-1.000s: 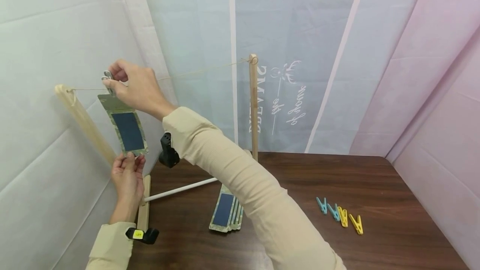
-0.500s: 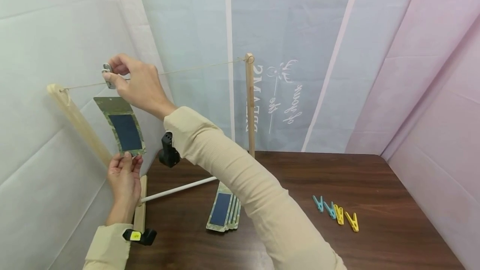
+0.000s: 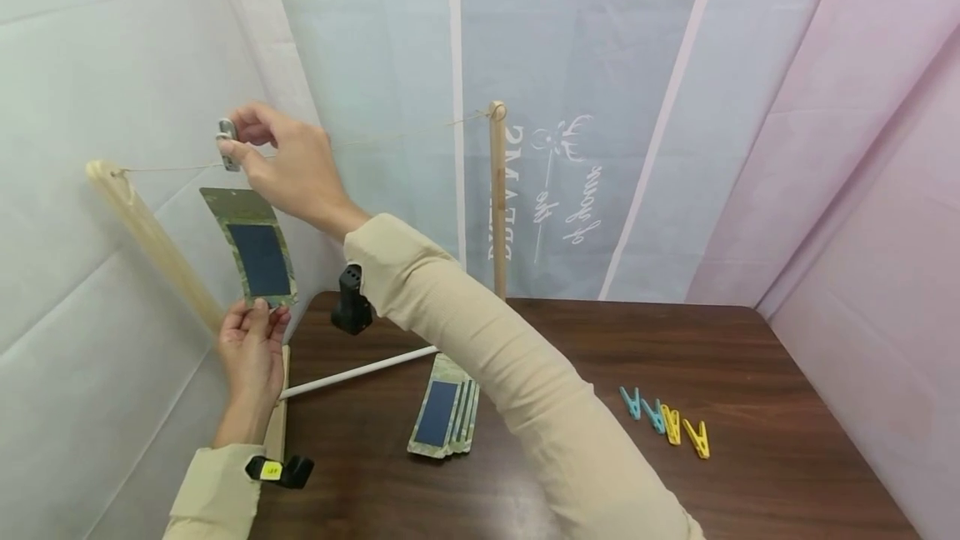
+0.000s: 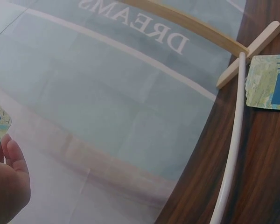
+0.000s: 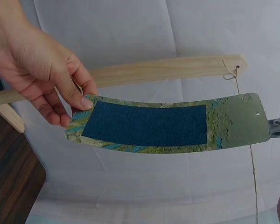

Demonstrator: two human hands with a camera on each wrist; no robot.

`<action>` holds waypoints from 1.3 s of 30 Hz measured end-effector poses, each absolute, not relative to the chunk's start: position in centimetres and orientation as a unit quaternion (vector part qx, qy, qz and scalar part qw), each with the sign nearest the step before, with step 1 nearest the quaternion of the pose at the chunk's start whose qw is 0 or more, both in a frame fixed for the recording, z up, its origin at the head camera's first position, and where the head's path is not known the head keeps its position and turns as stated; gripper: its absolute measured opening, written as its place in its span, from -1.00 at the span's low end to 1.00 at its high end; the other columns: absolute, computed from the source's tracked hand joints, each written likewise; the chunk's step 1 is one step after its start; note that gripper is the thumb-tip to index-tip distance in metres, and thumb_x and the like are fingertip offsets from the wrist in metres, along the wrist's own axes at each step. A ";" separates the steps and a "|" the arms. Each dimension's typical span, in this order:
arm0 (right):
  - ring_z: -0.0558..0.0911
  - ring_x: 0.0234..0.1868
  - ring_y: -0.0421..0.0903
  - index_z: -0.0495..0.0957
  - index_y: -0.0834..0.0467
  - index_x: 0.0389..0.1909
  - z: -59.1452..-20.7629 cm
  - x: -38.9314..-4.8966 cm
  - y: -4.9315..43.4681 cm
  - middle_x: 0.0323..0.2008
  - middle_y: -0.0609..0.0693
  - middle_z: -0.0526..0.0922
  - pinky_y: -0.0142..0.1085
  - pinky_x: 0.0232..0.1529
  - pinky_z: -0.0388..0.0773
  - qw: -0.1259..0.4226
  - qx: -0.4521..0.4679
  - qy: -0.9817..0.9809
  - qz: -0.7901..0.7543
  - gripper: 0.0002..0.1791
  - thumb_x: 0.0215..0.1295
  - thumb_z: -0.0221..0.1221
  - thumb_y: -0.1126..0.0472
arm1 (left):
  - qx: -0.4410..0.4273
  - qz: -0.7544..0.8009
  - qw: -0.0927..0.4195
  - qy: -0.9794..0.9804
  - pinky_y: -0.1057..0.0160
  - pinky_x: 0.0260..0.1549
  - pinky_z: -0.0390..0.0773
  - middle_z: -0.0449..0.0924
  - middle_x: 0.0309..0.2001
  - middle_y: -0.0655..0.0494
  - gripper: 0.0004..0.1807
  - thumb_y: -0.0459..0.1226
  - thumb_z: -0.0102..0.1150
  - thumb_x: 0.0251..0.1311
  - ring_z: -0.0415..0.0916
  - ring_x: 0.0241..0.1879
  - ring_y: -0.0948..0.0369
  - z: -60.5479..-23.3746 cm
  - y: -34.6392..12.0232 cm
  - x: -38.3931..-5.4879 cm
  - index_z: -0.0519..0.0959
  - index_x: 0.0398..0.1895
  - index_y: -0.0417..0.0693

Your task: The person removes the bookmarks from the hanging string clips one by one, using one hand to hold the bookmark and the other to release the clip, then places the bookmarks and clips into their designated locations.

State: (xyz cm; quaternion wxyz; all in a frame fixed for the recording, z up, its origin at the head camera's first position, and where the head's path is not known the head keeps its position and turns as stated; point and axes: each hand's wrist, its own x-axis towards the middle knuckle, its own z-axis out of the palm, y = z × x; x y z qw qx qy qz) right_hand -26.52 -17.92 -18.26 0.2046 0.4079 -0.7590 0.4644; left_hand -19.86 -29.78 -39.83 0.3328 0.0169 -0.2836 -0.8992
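My left hand [image 3: 253,352] pinches the bottom end of a curved bookmark-like card [image 3: 260,261], green-patterned with a dark blue panel. A small hole shows near its plain top end in the right wrist view. Above that end, my right hand [image 3: 296,161] holds a grey clothespin [image 3: 228,145] between thumb and fingers, at the thin string [image 3: 168,169]. In the head view a small gap separates clothespin and card; in the right wrist view the clothespin's tip [image 5: 276,127] lies at the card's top edge. Whether the clothespin grips the string I cannot tell.
The string runs between a left wooden post [image 3: 153,236] and a right wooden post [image 3: 498,207], joined low down by a white rod [image 3: 356,372]. Similar cards [image 3: 437,415] lie overlapped on the dark table [image 3: 570,340]. Blue clothespins [image 3: 632,403] and yellow clothespins [image 3: 697,440] lie at right.
The grey clothespin was at the card's top edge; my right hand has since raised it, leaving a gap in the head view. My left hand keeps its pinch on the card.
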 end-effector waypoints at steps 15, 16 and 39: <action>0.56 -0.15 -0.37 0.53 0.16 -0.01 -19.6 -27.0 -14.8 -0.19 -0.11 0.65 -0.69 -0.08 0.35 0.180 0.401 -0.739 0.510 -0.70 0.32 0.25 0.13 | 0.021 -0.903 0.305 -0.301 0.30 -0.46 0.65 0.51 -0.49 -0.08 -0.90 -0.53 0.14 0.22 0.60 -0.51 0.09 -39.7 -28.8 -19.3 0.42 -0.34 -0.29; 0.55 -0.15 -0.36 0.53 0.16 0.01 -19.8 -27.0 -14.5 -0.18 -0.10 0.65 -0.69 -0.07 0.35 0.177 0.399 -0.738 0.514 -0.69 0.32 0.25 0.13 | 0.021 -0.903 0.304 -0.303 0.30 -0.46 0.65 0.52 -0.49 -0.08 -0.91 -0.53 0.14 0.22 0.60 -0.51 0.09 -39.7 -28.7 -19.2 0.43 -0.34 -0.29; 0.58 -0.25 -0.22 0.60 0.19 -0.01 -24.0 -25.8 -8.4 -0.30 -0.05 0.59 -0.46 -0.12 0.53 0.148 0.390 -0.698 0.582 -0.69 0.27 0.28 0.16 | 0.033 -0.888 0.272 -0.368 0.34 -0.44 0.64 0.60 -0.43 -0.09 -0.95 -0.52 0.07 0.29 0.61 -0.47 0.13 -40.5 -26.5 -17.2 0.52 -0.27 -0.29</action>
